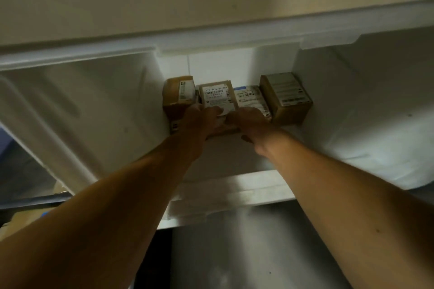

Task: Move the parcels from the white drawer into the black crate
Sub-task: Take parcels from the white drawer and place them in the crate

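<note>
Several brown cardboard parcels with white barcode labels stand in a row at the far wall of the white drawer [98, 101]. My left hand [199, 122] grips the left side of the middle parcel [217, 98]. My right hand [251, 122] holds the same parcel's right side, reaching in beside a white-wrapped parcel [251, 98]. A taller box [179, 96] stands at the left end and a bigger box [287, 98] at the right end. The black crate is out of sight.
The drawer's front rim [234, 192] crosses under my forearms. Bare white drawer floor lies to the right [375, 136]. A grey metal surface [246, 253] lies below the drawer, and a dark bar [30, 202] shows at the lower left.
</note>
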{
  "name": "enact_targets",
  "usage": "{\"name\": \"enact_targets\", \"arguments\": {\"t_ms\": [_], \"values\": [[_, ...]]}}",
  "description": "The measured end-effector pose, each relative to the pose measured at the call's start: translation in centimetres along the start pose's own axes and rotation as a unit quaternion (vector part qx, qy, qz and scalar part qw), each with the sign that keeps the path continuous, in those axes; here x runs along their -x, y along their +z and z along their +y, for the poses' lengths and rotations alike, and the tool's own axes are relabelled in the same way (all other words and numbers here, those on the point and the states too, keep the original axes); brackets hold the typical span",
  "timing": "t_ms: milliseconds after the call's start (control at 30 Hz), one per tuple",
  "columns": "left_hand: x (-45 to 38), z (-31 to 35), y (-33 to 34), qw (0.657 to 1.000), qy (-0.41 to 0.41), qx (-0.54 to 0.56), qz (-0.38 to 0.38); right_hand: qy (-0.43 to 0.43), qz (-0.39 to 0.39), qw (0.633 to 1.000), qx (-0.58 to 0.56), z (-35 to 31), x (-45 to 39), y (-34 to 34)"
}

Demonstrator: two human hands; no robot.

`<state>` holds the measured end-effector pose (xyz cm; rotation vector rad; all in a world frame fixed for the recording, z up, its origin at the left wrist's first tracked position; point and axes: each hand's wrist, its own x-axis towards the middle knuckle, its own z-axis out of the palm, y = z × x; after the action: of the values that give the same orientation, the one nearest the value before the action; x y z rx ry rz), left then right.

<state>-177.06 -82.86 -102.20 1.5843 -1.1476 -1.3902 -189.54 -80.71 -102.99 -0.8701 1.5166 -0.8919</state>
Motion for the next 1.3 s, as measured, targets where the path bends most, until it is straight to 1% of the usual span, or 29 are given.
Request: {"name": "enact_targets", "arguments": {"t_ms": [67, 133, 233, 367, 433, 567, 700, 800, 867, 967, 1033, 1133, 1233, 1300], "values": [[0.8, 0.1, -0.5, 0.998, -0.024, 0.066, -0.004, 0.009, 0.022, 0.999, -0.029, -0.3, 0.5, -0.1], [2.2, 0.3, -1.0, 0.993, -0.04, 0.111, 0.014, 0.004, 0.046, 0.998, -0.047, -0.9, 1.8, 0.3], [5.6, 0.8, -1.7, 0.991, -0.052, 0.116, 0.03, 0.006, 0.076, 0.992, -0.1, -1.5, 4.5, 1.4], [10.8, 2.5, -2.4, 0.995, -0.02, 0.092, 0.019, 0.008, 0.107, 0.982, -0.158, -2.6, 9.7, 1.8], [13.7, 3.9, -3.3, 0.996, 0.0, 0.094, 0.01, 0.016, 0.106, 0.979, -0.174, -3.4, 12.8, 1.3], [19.4, 6.5, -5.8, 0.994, 0.016, 0.108, 0.001, 0.035, 0.055, 0.987, -0.149, -5.8, 19.7, 0.7], [24.7, 8.3, -8.8, 0.993, -0.012, 0.112, -0.029, 0.027, -0.006, 0.995, -0.101, -7.9, 25.8, 1.0], [28.2, 8.8, -11.2, 0.995, -0.011, 0.081, -0.053, 0.02, -0.033, 0.998, -0.059, -8.8, 29.1, 1.5], [29.8, 9.3, -12.6, 0.997, -0.003, 0.052, -0.061, 0.018, -0.039, 0.998, -0.042, -9.0, 30.3, 1.8], [31.9, 11.3, -14.6, 0.997, -0.007, 0.014, -0.073, 0.004, -0.022, 0.999, -0.029, -9.3, 31.5, 2.3], [32.8, 12.5, -16.0, 0.996, -0.002, -0.009, -0.089, -0.002, -0.033, 0.999, -0.036, -9.8, 32.0, 2.7], [33.9, 13.1, -18.7, 0.996, 0.008, -0.019, -0.092, -0.003, -0.08, 0.994, -0.075, -10.5, 32.7, 3.0], [34.1, 12.0, -21.6, 0.995, 0.007, 0.008, -0.099, 0.001, -0.145, 0.985, -0.098, -10.7, 33.0, 2.7], [33.9, 11.3, -22.2, 0.995, 0.018, 0.037, -0.096, 0.008, -0.178, 0.979, -0.097, -10.9, 33.0, 2.8]]}}
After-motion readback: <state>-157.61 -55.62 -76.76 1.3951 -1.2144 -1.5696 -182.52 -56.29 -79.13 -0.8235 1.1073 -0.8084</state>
